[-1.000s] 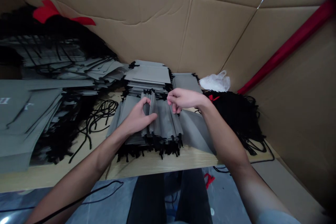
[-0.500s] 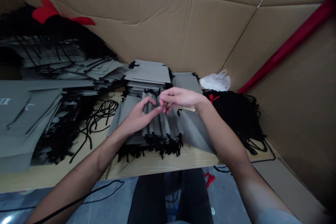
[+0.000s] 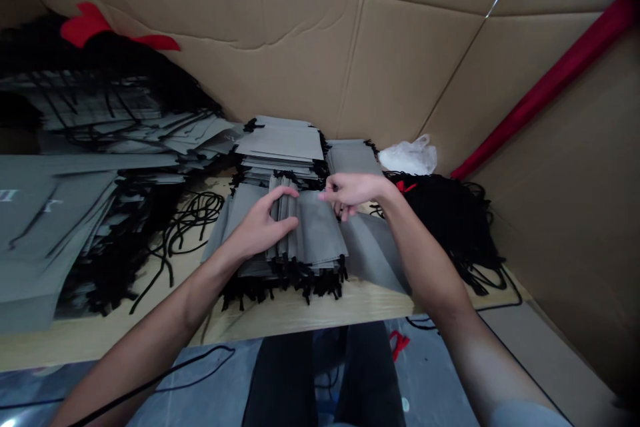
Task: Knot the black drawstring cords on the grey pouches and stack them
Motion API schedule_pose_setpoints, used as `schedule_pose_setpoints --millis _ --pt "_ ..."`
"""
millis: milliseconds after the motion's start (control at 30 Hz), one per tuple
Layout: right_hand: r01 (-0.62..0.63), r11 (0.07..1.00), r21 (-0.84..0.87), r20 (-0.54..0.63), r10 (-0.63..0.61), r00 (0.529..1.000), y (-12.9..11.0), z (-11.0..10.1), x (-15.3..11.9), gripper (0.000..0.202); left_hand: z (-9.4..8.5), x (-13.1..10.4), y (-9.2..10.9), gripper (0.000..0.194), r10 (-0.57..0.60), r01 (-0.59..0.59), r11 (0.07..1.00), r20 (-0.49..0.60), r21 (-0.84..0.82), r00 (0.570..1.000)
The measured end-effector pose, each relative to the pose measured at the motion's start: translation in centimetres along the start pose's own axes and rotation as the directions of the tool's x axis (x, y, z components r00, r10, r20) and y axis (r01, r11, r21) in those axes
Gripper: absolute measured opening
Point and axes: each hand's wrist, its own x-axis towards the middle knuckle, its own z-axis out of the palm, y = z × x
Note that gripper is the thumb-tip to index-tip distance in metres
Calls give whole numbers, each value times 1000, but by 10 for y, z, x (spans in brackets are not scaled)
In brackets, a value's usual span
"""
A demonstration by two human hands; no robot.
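Big pile of gray bags (image 3: 85,207) on the left, white print (image 3: 53,203) looks like "II" and maybe an "r", rest unreadable. Mid-desk (image 3: 250,323), the left hand (image 3: 263,223) makes a half-open C around bunched cloth folds (image 3: 287,243). Right hand's (image 3: 353,192) curled, can't tell if it's pinching anything; it's moved right, away from the left thumb.
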Motion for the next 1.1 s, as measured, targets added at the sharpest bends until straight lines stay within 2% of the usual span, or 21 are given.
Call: schedule_pose_setpoints --millis 67,200,400,600,800,900,1000,1100 --pt "-5 1000 -26 -6 5 1000 -1 3 1 54 -1 0 1 49 -11 11 1000 27 16 1000" --pt "60 998 -36 -64 -62 996 -13 8 -6 53 -4 1 2 49 -25 23 999 54 38 998" --pt "124 992 7 -31 -124 992 -25 17 -14 29 -5 0 4 49 -29 26 998 53 56 998" --pt "197 966 168 19 -203 979 -31 23 -18 10 -2 3 5 31 -2 3 997 -11 72 1000" --pt "255 907 336 98 -303 948 -42 29 -25 17 -3 4 7 41 -29 32 997 -36 75 999" --pt "221 900 376 100 -276 956 -42 31 -24 17 -3 4 5 38 -64 67 996 -51 57 997" --pt "154 917 368 45 -184 982 -40 34 -19 15 -2 4 3 42 -103 105 994 -55 37 993" --pt "78 933 350 -31 -72 997 -39 38 -13 35 1 4 4 44 -127 130 991 -76 34 989"
